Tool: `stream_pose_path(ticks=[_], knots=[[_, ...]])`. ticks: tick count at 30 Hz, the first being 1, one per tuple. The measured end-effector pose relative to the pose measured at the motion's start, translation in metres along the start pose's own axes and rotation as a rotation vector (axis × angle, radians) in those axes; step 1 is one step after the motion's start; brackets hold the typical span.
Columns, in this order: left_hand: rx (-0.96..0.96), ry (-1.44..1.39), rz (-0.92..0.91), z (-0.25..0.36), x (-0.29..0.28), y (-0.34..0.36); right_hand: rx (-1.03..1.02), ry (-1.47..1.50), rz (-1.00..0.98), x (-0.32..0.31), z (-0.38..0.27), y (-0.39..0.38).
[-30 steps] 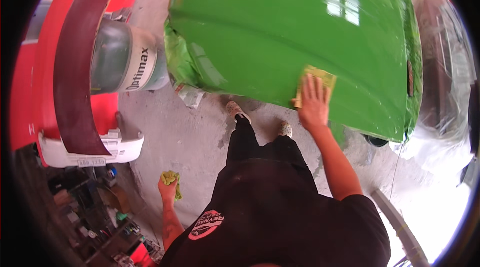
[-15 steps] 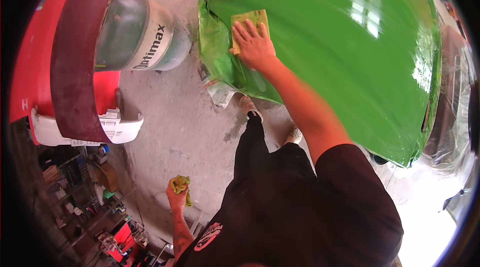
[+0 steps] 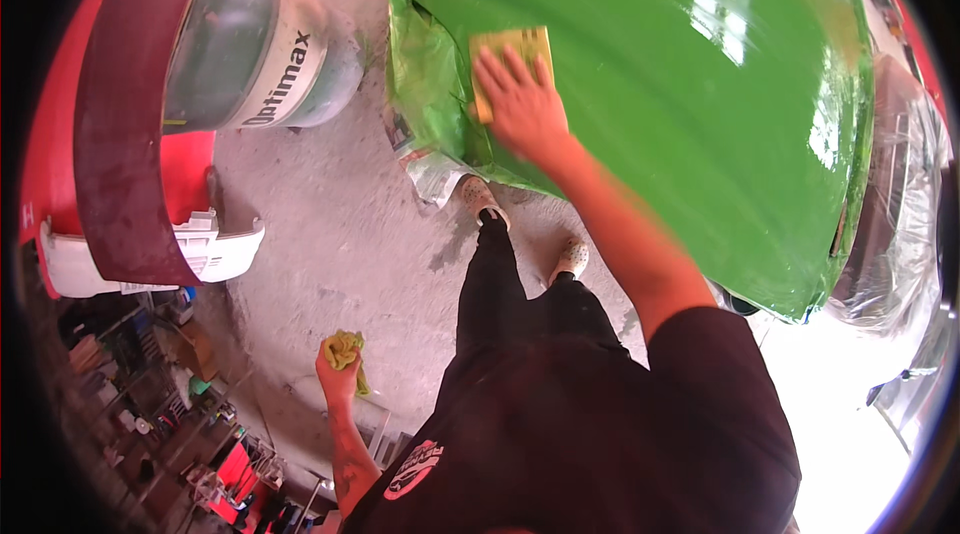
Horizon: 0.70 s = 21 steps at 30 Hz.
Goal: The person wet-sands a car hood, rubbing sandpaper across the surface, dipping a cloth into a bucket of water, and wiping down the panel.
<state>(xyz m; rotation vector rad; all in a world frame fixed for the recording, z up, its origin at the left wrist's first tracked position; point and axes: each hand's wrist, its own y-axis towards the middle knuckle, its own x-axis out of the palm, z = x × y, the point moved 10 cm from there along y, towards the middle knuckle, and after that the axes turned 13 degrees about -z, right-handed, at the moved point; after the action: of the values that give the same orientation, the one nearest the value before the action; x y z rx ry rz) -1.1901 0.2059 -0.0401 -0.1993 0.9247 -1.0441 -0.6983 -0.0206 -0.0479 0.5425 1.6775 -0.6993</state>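
Observation:
A glossy green car panel (image 3: 680, 104) fills the upper middle and right of the head view. My right hand (image 3: 520, 104) lies flat on its left part, pressing a yellow square pad (image 3: 515, 49) against the paint; the pad shows above and beside my fingers. My left hand (image 3: 338, 372) hangs low by my left side, fingers closed around a crumpled yellow-green cloth (image 3: 345, 349). My legs and light shoes (image 3: 478, 199) stand on the concrete floor (image 3: 340, 234) just below the panel's edge.
A large grey-green drum (image 3: 250, 44) lies at the upper left beside a red car body with a dark maroon strip (image 3: 120, 134) and a white bumper part (image 3: 210, 244). Green masking film (image 3: 420, 64) hangs off the panel's left edge. Clear plastic sheeting (image 3: 890, 234) covers things at right. Cluttered shelves (image 3: 150, 414) at lower left.
My right hand swept the yellow pad from the panel's right lower part across to its left part, then drifted slightly right and down. The left hand stayed by my side with the cloth.

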Motion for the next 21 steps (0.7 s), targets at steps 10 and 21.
stream_pose_path(ticks=[10, 21], knots=[[-0.174, -0.11, 0.15, -0.077, -0.017, -0.067, -0.114, 0.086, -0.179, 0.036, -0.036, -0.12], [-0.049, -0.147, 0.054, -0.01, -0.007, -0.009, 0.004, 0.048, -0.029, 0.015, -0.021, -0.062]])
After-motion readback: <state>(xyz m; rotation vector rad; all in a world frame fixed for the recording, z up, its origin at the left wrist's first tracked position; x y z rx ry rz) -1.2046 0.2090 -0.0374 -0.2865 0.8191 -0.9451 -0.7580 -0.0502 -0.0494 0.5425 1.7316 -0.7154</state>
